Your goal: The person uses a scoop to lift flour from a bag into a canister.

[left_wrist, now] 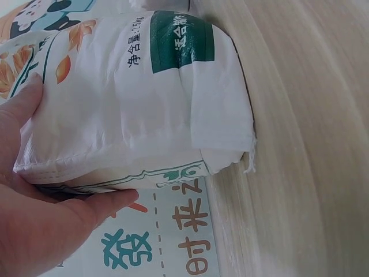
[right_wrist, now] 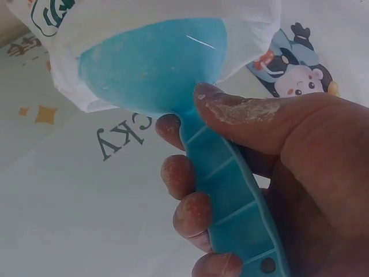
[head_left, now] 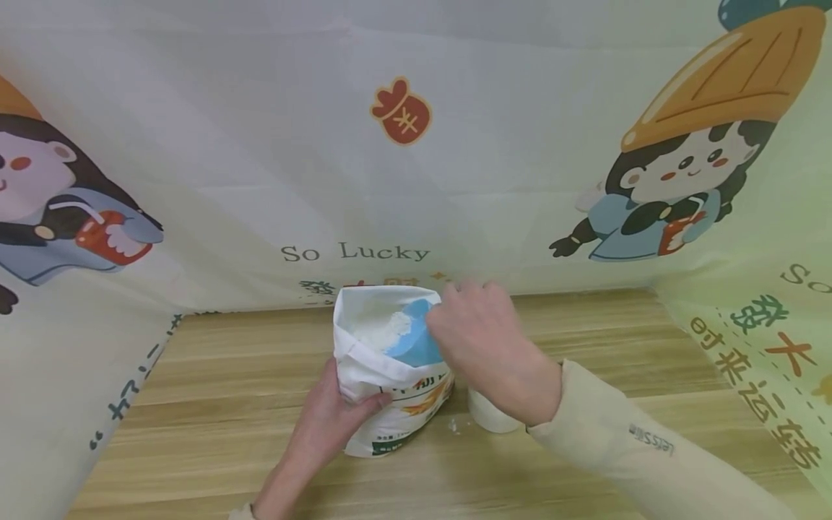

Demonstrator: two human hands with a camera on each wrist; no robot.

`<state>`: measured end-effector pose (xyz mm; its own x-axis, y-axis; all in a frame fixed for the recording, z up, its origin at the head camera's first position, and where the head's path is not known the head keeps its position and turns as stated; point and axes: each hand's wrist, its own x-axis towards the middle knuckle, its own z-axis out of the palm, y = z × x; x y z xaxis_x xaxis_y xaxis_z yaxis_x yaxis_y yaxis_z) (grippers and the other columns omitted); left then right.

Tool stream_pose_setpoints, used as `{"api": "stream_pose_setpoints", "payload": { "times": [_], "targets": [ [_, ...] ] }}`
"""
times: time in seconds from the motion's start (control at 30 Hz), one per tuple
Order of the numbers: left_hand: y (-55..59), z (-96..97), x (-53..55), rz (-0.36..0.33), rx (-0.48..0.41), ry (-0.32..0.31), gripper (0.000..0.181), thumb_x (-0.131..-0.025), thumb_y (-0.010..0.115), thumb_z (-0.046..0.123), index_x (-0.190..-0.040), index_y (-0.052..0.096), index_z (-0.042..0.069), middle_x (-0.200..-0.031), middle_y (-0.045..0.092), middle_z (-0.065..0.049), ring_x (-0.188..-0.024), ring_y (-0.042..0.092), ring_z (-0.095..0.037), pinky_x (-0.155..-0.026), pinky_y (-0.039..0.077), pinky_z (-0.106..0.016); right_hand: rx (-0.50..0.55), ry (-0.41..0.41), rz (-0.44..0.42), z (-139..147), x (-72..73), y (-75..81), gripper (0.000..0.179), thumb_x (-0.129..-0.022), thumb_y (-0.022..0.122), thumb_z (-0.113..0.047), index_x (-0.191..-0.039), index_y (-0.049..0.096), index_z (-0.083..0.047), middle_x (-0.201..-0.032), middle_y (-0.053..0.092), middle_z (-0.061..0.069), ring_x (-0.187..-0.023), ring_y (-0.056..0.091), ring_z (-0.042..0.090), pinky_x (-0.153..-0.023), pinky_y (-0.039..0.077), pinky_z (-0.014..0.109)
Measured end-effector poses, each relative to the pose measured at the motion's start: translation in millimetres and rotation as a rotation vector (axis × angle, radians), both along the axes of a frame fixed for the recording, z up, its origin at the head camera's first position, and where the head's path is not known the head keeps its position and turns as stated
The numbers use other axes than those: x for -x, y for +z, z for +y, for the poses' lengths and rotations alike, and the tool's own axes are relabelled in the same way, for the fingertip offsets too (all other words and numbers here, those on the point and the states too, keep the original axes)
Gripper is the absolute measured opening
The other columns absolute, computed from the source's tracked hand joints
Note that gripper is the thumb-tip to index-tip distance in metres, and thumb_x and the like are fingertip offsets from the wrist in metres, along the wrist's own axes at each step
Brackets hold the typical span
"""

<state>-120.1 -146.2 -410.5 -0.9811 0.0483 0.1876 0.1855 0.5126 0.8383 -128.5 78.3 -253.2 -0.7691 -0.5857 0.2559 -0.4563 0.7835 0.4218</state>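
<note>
A white printed bag (head_left: 370, 372) of flour-like white powder stands on the table with its top open, leaning slightly. My left hand (head_left: 328, 419) grips its left side, thumb on the printed front; the left wrist view shows the bag's lower part (left_wrist: 115, 109) between thumb and fingers. A light blue scoop (head_left: 419, 350) lies inside the bag's mouth, with white powder (head_left: 383, 332) heaped against it. The right hand (head_left: 487, 343) holds the scoop by its handle (right_wrist: 230, 190), fingers curled round it. Powder dusts the right thumb (right_wrist: 242, 109). The scoop's tip is hidden.
Beneath the right forearm, beside the bag, stands a white round container (head_left: 490, 415), partly hidden. A little spilled powder (head_left: 455, 426) lies between the two on the wood-grain table (head_left: 214, 404). A printed cloth backdrop (head_left: 260, 166) closes off the back and both sides.
</note>
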Motion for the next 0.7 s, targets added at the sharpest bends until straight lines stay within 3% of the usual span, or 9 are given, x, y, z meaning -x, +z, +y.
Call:
{"api": "stream_pose_setpoints", "payload": {
  "times": [0.37,0.53,0.7],
  "targets": [
    [-0.2,0.7,0.2,0.002,0.002,-0.004,0.079,-0.081,0.091,0.019,-0.144,0.044,0.008,-0.126,0.066,-0.012,-0.116,0.063,-0.03,-0.099,0.051,-0.052,0.014,0.037,-0.075,-3,9.1,-10.1,0.008,-0.084,0.081,-0.013,-0.088,0.074,-0.011,-0.072,0.053,0.003,-0.062,0.046,0.017,-0.048,0.039,0.029],
    [-0.7,0.9,0.4,0.001,0.007,0.0,0.08,-0.081,0.091,0.019,-0.146,0.043,0.009,-0.126,0.066,-0.012,-0.115,0.063,-0.03,-0.098,0.051,-0.052,0.062,0.052,-0.092,-1,15.2,-15.8,0.001,-0.09,0.075,-0.013,-0.09,0.074,-0.013,-0.075,0.055,0.003,-0.063,0.047,0.018,-0.048,0.04,0.03],
    [-1.2,0.5,0.0,0.004,0.0,-0.002,0.081,-0.081,0.091,0.019,-0.146,0.043,0.01,-0.127,0.066,-0.012,-0.116,0.063,-0.029,-0.098,0.051,-0.051,0.136,0.063,-0.118,0,20.5,-23.7,0.02,-0.099,0.072,-0.031,-0.097,0.075,-0.012,-0.079,0.058,0.003,-0.066,0.049,0.02,-0.05,0.043,0.032]
  ]
}}
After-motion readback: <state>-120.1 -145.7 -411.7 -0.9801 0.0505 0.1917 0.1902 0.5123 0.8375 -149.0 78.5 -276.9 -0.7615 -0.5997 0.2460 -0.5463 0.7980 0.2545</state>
